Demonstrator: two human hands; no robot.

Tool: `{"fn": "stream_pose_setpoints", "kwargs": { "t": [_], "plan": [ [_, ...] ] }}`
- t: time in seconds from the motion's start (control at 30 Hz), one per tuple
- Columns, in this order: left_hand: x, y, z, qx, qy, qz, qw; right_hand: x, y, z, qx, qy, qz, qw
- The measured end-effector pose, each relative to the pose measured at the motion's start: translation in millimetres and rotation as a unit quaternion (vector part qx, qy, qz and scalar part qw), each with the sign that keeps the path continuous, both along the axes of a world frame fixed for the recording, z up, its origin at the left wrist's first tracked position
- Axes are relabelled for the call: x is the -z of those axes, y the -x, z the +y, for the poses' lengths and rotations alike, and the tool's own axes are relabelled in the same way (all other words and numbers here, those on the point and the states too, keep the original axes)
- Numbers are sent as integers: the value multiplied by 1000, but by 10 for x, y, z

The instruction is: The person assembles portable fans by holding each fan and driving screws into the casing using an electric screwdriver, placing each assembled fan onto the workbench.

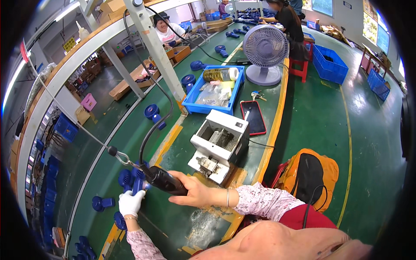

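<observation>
My right hand (193,190) is wrapped round a black electric screwdriver (168,182), which hangs from a cable and a metal hook. Its tip points left, toward a small blue handheld fan (137,185), with a glow of light beside it. In a white glove, my left hand (131,203) grips that fan's handle against the green bench. A second blue fan (125,177) lies right beside it. Another fan (102,203) rests to the left, and one more (119,220) sits near my left wrist. The screwdriver's exact contact with the fan is too small to tell.
Ahead stands a white screw feeder (236,123). Beyond it are a red-edged phone (254,118), keys (258,95), a blue tray (209,110) and a purple desk fan (265,74). A metal post (158,52) rises from the bench. An orange backpack (328,169) sits at right. Co-workers sit farther off.
</observation>
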State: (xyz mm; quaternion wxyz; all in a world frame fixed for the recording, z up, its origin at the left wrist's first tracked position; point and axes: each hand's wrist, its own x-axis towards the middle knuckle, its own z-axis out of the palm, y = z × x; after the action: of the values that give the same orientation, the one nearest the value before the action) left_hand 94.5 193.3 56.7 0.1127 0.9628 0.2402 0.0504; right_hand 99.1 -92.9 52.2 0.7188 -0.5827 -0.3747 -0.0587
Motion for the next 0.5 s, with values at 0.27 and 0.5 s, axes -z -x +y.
{"fn": "stream_pose_setpoints", "kwargs": {
  "t": [0.27,0.5],
  "plan": [
    [88,1052,-360,-98,-38,-8,994,-22,76,34,14,19,16,1000],
    [267,1257,-602,-27,-257,-128,958,-109,44,11,85,41,-30,995]
  ]
}}
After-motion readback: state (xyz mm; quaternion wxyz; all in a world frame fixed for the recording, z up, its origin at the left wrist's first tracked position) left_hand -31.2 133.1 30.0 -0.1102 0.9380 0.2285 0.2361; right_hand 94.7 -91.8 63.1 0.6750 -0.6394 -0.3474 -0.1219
